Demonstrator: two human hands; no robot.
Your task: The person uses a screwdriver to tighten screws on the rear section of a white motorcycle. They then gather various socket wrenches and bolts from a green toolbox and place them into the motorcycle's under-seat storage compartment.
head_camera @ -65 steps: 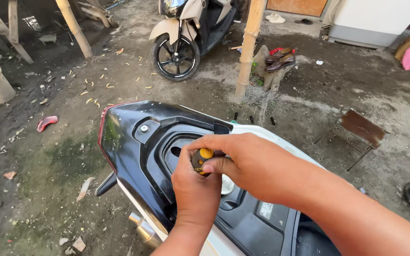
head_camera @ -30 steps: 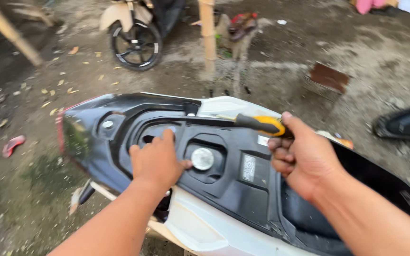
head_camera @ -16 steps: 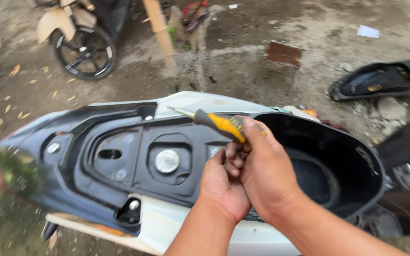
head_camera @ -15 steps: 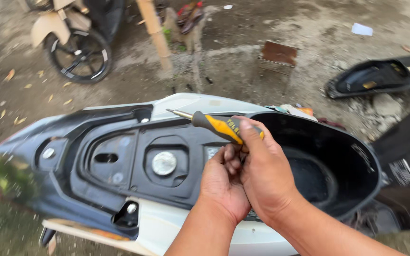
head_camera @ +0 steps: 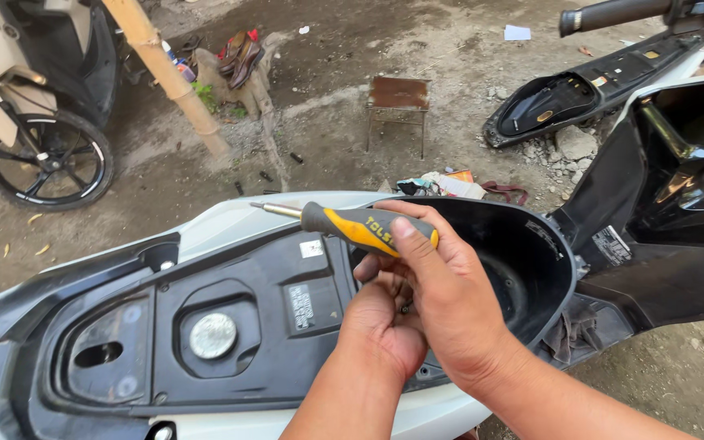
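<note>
Work in hand: a person stands over a scooter point(head_camera: 230, 236) with its seat off, a screwdriver point(head_camera: 352, 225) in one hand and something small between the two hands.
Done, as it looks: the detached seat point(head_camera: 596, 90) lies upside down on the dirt, well apart beyond the scooter's far side; the storage tub point(head_camera: 523, 261) and the black tray point(head_camera: 230, 326) around the filler cap point(head_camera: 213, 335) are laid bare. I judge the stripping well begun.
Left, as it looks: the tray and tub sit in place on the body, so their fixings seem largely yet to come out; which ones are already gone I cannot tell.
Right hand point(head_camera: 450, 301): fingers wrapped around the screwdriver's handle, thumb pressed along it, the tool lying crosswise and idle, tip pointing away from the tub.
Left hand point(head_camera: 385, 322): cupped under the right, fingers curled together; a small dark bit, perhaps a screw, shows between the hands, but I cannot tell whether it is pinched.
Screwdriver: yellow and black grip, short bright shaft, held above the tray's edge where it meets the tub's rim.
Scooter: white side panels, glossy black tray with two pale labels, round silver cap near the tray's middle, deep black tub.
Around: another scooter point(head_camera: 34, 106) at the far left, a bamboo post point(head_camera: 174, 77), a rusty stool point(head_camera: 398, 102).
</note>
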